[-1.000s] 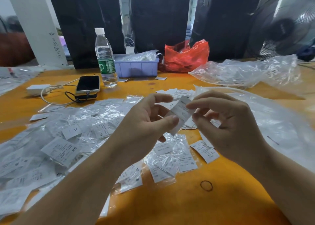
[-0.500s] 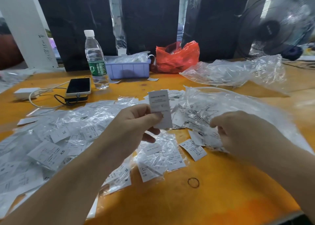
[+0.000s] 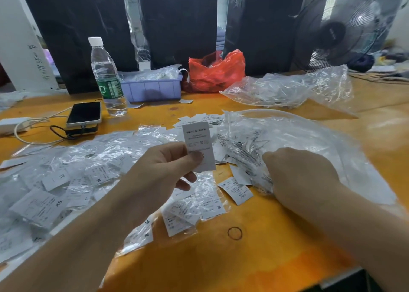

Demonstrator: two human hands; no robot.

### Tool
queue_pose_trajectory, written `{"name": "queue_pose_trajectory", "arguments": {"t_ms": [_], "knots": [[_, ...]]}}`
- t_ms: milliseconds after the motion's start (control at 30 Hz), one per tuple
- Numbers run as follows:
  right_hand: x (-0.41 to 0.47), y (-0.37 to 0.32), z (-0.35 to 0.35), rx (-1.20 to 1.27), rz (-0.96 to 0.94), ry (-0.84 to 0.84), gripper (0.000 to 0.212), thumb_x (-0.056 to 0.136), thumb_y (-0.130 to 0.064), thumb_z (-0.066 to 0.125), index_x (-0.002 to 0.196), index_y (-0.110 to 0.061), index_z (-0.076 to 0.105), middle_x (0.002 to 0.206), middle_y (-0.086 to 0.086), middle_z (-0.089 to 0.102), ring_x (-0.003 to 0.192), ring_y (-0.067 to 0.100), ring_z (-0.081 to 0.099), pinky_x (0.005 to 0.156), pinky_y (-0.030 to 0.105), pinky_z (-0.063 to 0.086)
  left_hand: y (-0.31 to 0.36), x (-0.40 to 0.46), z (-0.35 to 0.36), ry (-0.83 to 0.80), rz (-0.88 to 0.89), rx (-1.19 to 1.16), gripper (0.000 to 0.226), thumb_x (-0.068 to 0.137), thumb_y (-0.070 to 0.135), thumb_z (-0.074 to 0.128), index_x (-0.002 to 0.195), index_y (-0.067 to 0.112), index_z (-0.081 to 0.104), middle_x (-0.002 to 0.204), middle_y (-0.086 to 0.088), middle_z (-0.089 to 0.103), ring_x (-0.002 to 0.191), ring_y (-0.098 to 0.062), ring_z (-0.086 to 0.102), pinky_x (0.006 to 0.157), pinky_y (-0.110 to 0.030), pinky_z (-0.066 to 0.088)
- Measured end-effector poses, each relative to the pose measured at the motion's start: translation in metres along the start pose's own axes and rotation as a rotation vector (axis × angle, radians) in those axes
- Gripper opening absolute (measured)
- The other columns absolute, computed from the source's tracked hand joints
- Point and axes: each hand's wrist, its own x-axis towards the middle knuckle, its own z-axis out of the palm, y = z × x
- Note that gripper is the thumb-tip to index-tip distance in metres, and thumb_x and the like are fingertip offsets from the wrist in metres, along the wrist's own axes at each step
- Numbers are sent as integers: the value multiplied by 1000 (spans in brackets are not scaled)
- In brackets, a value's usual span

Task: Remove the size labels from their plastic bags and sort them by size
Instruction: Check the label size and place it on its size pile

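Note:
My left hand (image 3: 163, 172) pinches a white size label (image 3: 198, 141) upright above the table, thumb on its lower half. My right hand (image 3: 298, 174) reaches into the mouth of a large clear plastic bag (image 3: 309, 141) holding several labels; its fingers are hidden among the plastic, so its grip is unclear. Small bagged label packs marked M (image 3: 212, 205), XS (image 3: 42, 207) and XL (image 3: 57, 179) lie spread over the orange table (image 3: 243, 265). A loose XS label (image 3: 236, 190) lies beside my right hand.
A water bottle (image 3: 106, 77), a phone (image 3: 85, 113) on a power bank with cable, a lilac tray (image 3: 152, 89), a red bag (image 3: 217, 71) and a second clear bag (image 3: 287, 88) sit at the back. A rubber band (image 3: 234, 233) lies near the front. A fan (image 3: 338, 28) stands right.
Both hands held the label a second ago. My right hand has let go and dropped down into the large clear bag, while my left hand keeps the label raised upright.

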Motion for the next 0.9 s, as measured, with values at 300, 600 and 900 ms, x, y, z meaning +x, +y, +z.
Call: {"name": "queue_pose_trajectory", "arguments": {"t_ms": [300,600,900], "knots": [[-2,-7,8,-30,-131,478,24,76,2,62,70,-17,48,65,-4,33,58,22,36,49,27,32,-3,2,0,-10,20,-2,16,77,41,66,88,49,75,88,6,74,65,-9,63,62,-23,57],[-4,-23,-5,235,-358,669,5,84,-2,70,85,-6,70,88,7,58,53,28,51,41,32,45,-3,2,-1,18,39,2,20,83,34,62,89,48,75,86,8,74,65,-8,62,62,-22,56],[23,-68,-19,444,-574,606,16,99,-22,48,102,-18,64,80,6,68,67,27,62,59,40,54,-1,6,-26,332,120,-42,18,92,13,62,102,27,67,71,4,70,61,-8,62,56,-20,53]]}}
